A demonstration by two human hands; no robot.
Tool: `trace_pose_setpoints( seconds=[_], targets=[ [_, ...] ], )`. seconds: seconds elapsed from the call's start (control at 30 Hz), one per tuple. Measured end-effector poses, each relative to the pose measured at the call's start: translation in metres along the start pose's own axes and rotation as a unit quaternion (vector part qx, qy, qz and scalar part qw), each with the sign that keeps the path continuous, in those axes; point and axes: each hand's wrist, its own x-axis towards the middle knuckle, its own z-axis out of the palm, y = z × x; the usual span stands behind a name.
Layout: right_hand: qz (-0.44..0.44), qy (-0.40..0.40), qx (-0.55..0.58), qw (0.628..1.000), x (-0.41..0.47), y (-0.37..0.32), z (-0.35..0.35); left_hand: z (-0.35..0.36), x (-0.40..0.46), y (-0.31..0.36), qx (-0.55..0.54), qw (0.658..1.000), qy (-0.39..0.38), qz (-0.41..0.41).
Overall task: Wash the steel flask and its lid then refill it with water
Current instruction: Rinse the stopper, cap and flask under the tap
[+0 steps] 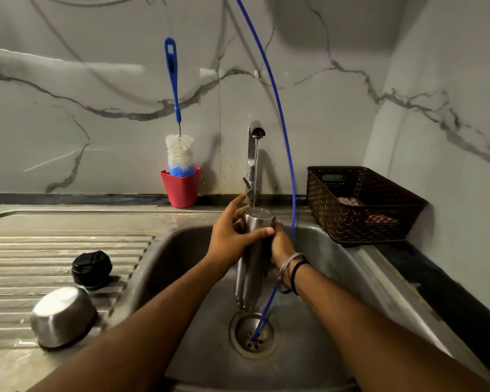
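Note:
The steel flask (252, 258) stands upright over the sink basin (181, 250), its open mouth under a thin stream from the tap (255, 131). My left hand (232, 236) grips the flask near its top, thumb across the front. My right hand (280, 250) holds it from the right side, fingers mostly hidden behind the steel. The black lid (91, 268) lies on the ribbed drainboard at left. Beside the lid, a steel cup cap (63, 316) rests upside down.
A blue bottle brush (178, 148) stands in a red cup (180, 188) by the wall. A thin blue hose (283, 137) drops from above into the drain (252, 333). A brown woven basket (362, 205) with cloths sits on the counter at right.

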Motion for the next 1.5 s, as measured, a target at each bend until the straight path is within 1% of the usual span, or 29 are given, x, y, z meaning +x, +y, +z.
trace_pose_setpoints(
  seconds=[0.1,0.13,0.23,0.3,0.37,0.4,0.5,0.57,0.63,0.67,0.7,0.73,0.87,0.93,1.03,1.1,1.17,1.23,1.3,1.33,1.37,1.4,1.43,1.5],
  targets=[
    [-0.004,0.014,-0.004,1.000,0.004,0.001,-0.005,0.006,0.004,-0.008,-0.002,0.999,-0.011,-0.050],
    [-0.025,0.017,-0.004,1.000,0.009,0.001,-0.007,0.009,0.005,-0.007,-0.007,0.998,-0.017,-0.062],
    [-0.077,0.032,-0.048,0.995,0.001,-0.011,-0.011,0.011,0.007,-0.008,-0.023,0.994,-0.030,-0.106],
    [-0.122,0.018,-0.057,0.991,-0.004,-0.017,-0.015,0.008,0.006,-0.014,-0.001,0.992,-0.044,-0.120],
    [-0.165,-0.015,-0.085,0.982,-0.005,-0.020,-0.020,0.006,0.003,-0.021,0.035,0.993,-0.041,-0.103],
    [-0.183,-0.029,-0.088,0.979,-0.005,-0.019,-0.021,0.006,0.002,-0.022,0.036,0.994,-0.031,-0.095],
    [-0.222,-0.066,-0.094,0.968,-0.004,-0.021,-0.022,0.006,0.004,-0.015,-0.024,0.997,0.009,-0.074],
    [-0.244,-0.123,-0.151,0.950,-0.001,-0.019,-0.027,0.004,0.005,-0.005,-0.077,0.994,0.039,-0.063],
    [-0.221,-0.178,-0.247,0.926,0.003,-0.013,-0.032,0.000,0.008,0.000,-0.124,0.988,0.062,-0.066],
    [-0.209,-0.189,-0.299,0.912,0.005,-0.007,-0.034,-0.001,0.009,0.003,-0.138,0.986,0.068,-0.065],
    [-0.200,-0.183,-0.344,0.899,0.008,-0.004,-0.035,-0.003,0.011,0.005,-0.142,0.985,0.068,-0.065],
    [-0.200,-0.174,-0.364,0.893,0.008,-0.002,-0.035,-0.004,0.012,0.007,-0.142,0.986,0.061,-0.065],
    [-0.239,-0.135,-0.332,0.903,0.000,-0.004,-0.027,-0.004,0.014,0.011,-0.119,0.990,0.032,-0.065],
    [-0.255,-0.098,-0.315,0.909,0.000,-0.001,-0.021,0.000,0.012,0.006,-0.069,0.995,0.016,-0.071],
    [-0.262,-0.025,-0.311,0.913,0.001,0.002,-0.013,0.008,0.001,-0.003,-0.005,0.992,-0.024,-0.126],
    [-0.267,-0.002,-0.339,0.902,0.000,0.001,-0.011,0.010,-0.002,-0.007,0.022,0.990,-0.034,-0.135],
    [-0.283,0.003,-0.379,0.881,-0.002,0.000,-0.010,0.006,0.000,-0.008,0.034,0.991,-0.009,-0.130],
    [-0.282,-0.022,-0.384,0.879,-0.005,-0.004,-0.013,0.003,0.001,-0.009,0.017,0.991,0.003,-0.134],
    [-0.243,-0.104,-0.368,0.891,-0.008,-0.012,-0.018,-0.002,0.001,-0.015,-0.010,0.990,-0.001,-0.140],
    [-0.224,-0.144,-0.371,0.890,-0.007,-0.017,-0.023,-0.004,0.000,-0.018,-0.026,0.989,-0.002,-0.143],
    [-0.221,-0.155,-0.379,0.885,-0.004,-0.023,-0.028,-0.006,0.000,-0.022,-0.044,0.988,-0.003,-0.148],
    [-0.236,-0.131,-0.378,0.886,-0.001,-0.030,-0.032,-0.006,0.000,-0.024,-0.059,0.986,-0.006,-0.154],
    [-0.257,-0.080,-0.353,0.896,0.004,-0.037,-0.032,-0.006,-0.001,-0.026,-0.065,0.985,-0.014,-0.162],
    [-0.284,0.031,-0.261,0.922,0.018,-0.055,-0.030,0.000,-0.004,-0.029,-0.047,0.982,-0.035,-0.177]
  ],
)
